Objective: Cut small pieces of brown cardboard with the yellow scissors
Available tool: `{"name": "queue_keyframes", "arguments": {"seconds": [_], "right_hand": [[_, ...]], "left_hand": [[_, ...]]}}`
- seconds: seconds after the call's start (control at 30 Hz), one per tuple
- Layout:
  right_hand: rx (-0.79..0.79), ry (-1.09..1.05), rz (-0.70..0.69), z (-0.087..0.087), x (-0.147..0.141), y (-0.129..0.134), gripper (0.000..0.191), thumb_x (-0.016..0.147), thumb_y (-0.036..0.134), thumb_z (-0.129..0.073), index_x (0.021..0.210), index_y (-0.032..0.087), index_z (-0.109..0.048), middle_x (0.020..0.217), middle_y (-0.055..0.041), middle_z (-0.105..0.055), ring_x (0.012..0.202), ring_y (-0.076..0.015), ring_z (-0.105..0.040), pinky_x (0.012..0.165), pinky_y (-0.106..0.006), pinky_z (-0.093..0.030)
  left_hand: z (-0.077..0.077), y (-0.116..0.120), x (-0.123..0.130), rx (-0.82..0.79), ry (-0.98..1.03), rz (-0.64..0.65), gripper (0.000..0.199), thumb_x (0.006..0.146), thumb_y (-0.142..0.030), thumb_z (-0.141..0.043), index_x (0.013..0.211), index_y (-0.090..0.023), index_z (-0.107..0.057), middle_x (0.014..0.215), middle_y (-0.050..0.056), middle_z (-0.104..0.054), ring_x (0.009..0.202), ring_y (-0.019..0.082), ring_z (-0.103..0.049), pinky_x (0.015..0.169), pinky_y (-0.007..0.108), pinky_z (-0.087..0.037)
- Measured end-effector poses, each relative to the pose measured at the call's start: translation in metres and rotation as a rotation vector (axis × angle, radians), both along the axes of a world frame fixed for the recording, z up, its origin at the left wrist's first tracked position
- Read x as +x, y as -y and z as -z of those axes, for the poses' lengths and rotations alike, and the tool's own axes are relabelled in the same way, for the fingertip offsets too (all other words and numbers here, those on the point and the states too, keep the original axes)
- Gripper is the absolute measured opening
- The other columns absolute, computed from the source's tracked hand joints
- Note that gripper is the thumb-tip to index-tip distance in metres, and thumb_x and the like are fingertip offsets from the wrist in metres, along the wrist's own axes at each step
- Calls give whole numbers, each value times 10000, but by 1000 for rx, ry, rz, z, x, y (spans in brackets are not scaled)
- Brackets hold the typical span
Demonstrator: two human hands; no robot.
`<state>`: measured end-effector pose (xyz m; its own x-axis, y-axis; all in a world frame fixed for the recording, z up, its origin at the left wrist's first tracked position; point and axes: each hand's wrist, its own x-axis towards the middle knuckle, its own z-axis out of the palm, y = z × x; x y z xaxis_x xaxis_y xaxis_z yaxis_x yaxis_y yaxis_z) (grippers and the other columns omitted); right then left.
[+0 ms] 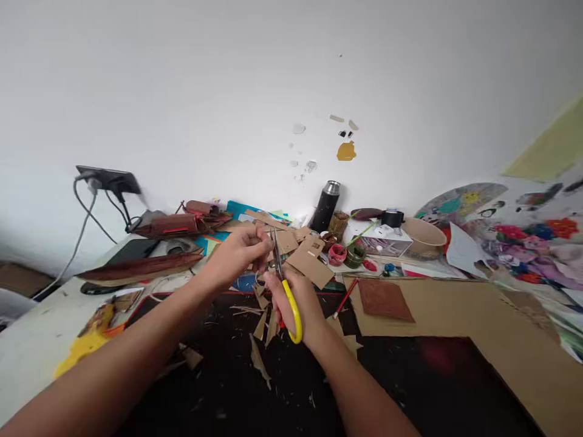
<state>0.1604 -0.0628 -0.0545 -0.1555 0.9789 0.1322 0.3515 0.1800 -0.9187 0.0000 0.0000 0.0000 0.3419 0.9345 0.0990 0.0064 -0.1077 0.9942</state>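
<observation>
My right hand [298,297] is wrapped around a pair of scissors [292,312] with a yellow handle, its metal blades pointing up and away from me. The blades look slightly parted. Just left of their tips, my left hand [239,252] is closed in a pinch. Whatever lies between its fingertips is too small or hidden to name. Below both hands, cut cardboard scraps [259,361] lie scattered over a black mat [255,413]. Behind them is a heap of brown cardboard pieces [312,262].
Against the wall stand a black flask [325,206], a red paint jar [337,255] and a green paint jar [355,255]. A cardboard sheet [437,303] with a brown-painted square [385,300] lies right. A red pencil [346,297] rests beside it. Yellow material [84,346] sits left.
</observation>
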Motion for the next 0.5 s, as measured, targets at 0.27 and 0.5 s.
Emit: {"name": "queue_keyframes", "arguments": {"seconds": [0.27, 0.5], "right_hand": [[-61, -12, -2, 2, 1, -1, 442, 1030, 633, -548, 851, 230, -569, 563, 34, -566, 415, -151, -562, 449, -249, -392], [-105, -52, -3, 4, 1, -1, 458, 1002, 666, -575, 837, 238, -564, 548, 42, -544, 376, -164, -570, 398, -251, -390]], "left_hand": [[3, -3, -2, 6, 4, 4, 252, 860, -361, -741, 790, -204, -556, 554, -48, -603, 468, 105, -521, 502, 247, -398], [4, -4, -1, -3, -3, -8, 245, 858, -352, -738, 793, -203, -556, 551, -45, -601, 468, 109, -527, 504, 254, -401]]}}
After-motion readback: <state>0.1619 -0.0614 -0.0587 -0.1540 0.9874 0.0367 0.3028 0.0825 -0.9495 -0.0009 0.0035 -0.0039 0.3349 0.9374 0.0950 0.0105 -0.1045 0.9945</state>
